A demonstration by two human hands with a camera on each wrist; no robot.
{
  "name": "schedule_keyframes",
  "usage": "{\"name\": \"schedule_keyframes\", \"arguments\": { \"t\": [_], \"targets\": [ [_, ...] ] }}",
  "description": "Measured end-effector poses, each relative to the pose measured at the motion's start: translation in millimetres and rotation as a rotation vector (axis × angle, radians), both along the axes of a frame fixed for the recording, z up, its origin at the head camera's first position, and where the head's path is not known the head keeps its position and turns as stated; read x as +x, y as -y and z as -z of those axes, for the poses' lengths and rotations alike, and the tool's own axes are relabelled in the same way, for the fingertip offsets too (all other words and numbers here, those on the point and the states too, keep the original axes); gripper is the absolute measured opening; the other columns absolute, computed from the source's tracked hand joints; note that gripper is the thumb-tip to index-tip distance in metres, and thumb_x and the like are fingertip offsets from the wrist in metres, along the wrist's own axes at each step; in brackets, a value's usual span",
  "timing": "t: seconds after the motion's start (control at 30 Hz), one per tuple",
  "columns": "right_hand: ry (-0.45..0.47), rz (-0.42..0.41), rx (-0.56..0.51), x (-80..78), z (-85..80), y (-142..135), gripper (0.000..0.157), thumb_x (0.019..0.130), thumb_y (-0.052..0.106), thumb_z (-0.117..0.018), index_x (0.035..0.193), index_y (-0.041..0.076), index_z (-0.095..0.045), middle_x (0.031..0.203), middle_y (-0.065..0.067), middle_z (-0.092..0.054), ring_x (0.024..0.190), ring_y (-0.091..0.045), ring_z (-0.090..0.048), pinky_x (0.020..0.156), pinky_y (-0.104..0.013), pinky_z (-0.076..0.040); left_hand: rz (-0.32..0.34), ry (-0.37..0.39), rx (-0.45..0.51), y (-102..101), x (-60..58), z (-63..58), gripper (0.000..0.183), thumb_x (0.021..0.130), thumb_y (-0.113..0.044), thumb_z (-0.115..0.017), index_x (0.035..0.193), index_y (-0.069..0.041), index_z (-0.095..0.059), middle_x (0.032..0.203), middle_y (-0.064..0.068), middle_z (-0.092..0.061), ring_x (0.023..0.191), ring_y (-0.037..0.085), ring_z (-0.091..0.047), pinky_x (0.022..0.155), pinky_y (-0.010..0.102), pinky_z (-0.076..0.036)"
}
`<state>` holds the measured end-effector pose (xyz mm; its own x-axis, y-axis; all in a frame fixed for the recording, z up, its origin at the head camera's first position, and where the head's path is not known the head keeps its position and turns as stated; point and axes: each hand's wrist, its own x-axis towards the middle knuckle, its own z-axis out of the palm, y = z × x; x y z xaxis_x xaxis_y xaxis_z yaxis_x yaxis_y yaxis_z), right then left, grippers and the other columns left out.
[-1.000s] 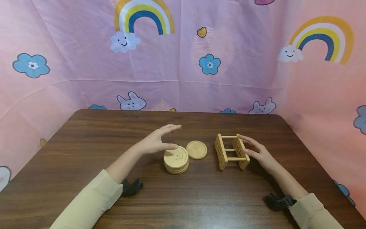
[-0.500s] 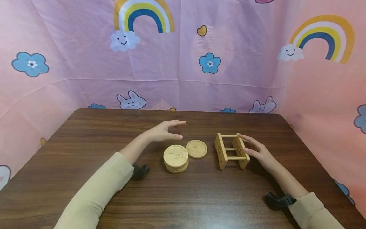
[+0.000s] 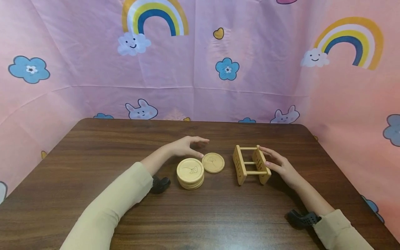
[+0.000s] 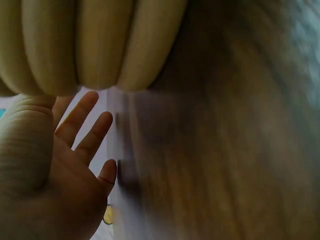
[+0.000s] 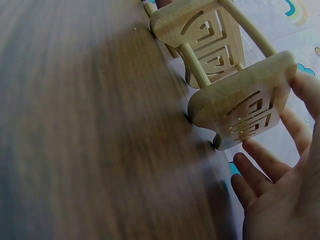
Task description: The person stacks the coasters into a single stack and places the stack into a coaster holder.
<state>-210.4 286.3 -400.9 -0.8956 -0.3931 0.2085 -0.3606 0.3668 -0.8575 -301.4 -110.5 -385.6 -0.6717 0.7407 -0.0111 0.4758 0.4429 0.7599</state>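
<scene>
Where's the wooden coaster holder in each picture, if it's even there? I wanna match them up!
Head: the wooden coaster holder is right of centre, beside the right hand.
Left wrist: not visible; coasters fill the top left.
Right wrist: the wooden coaster holder is upper right.
Shared landmark: the brown tabletop, in all three.

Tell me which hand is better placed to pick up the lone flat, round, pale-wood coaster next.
Probably the left hand: it is open and close beside that coaster. The right hand is farther off, touching the slotted, pale-wood rack.
</scene>
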Motion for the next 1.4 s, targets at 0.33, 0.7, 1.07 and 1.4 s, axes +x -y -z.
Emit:
{"name": "schedule_keyframes", "arguments": {
  "t": [0.33,0.7,1.07,1.4],
  "targets": [
    [-0.018,-0.023,-0.016,0.2,-2.3,3,0.05,0.096,0.007,-0.05,0.145,0.006,-0.039,0.145,-0.018,-0.039,0.128,-0.036,-0.036,0.097,-0.061,-0.03,0.07,0.0,-0.05,-10,-0.8,1.4,0.072,0.081,-0.025,-0.078,0.145,-0.016,-0.045,0.144,0.002,-0.044,0.133,0.021,-0.036,0.107,0.04,-0.029],
    [-0.016,-0.021,-0.019,0.2,-1.1,2,0.051,0.096,0.007,-0.05,0.145,0.006,-0.039,0.145,-0.019,-0.038,0.129,-0.036,-0.036,0.097,-0.06,-0.03,0.187,-0.075,-0.127,-23,-0.7,-0.2,0.075,0.079,-0.028,-0.079,0.145,-0.015,-0.045,0.147,0.004,-0.039,0.136,0.023,-0.028,0.109,0.047,-0.02],
    [-0.013,-0.021,-0.025,-1.7,-1.7,1,0.05,0.096,0.006,-0.05,0.145,0.005,-0.039,0.145,-0.019,-0.039,0.125,-0.023,-0.042,0.094,-0.026,-0.038,0.265,-0.128,-0.167,-28,-2.2,-4.6,0.075,0.078,-0.028,-0.08,0.144,-0.015,-0.046,0.147,0.007,-0.038,0.133,0.026,-0.029,0.107,0.049,-0.021],
    [-0.012,-0.012,-0.02,-1.3,0.3,-1,0.05,0.096,0.007,-0.051,0.145,0.006,-0.04,0.144,-0.018,-0.04,0.125,-0.022,-0.043,0.095,-0.029,-0.037,0.294,-0.134,-0.214,-31,-4.6,-3.0,0.075,0.077,-0.029,-0.081,0.144,-0.016,-0.047,0.147,0.005,-0.038,0.129,0.024,-0.029,0.104,0.049,-0.023]
  ]
}}
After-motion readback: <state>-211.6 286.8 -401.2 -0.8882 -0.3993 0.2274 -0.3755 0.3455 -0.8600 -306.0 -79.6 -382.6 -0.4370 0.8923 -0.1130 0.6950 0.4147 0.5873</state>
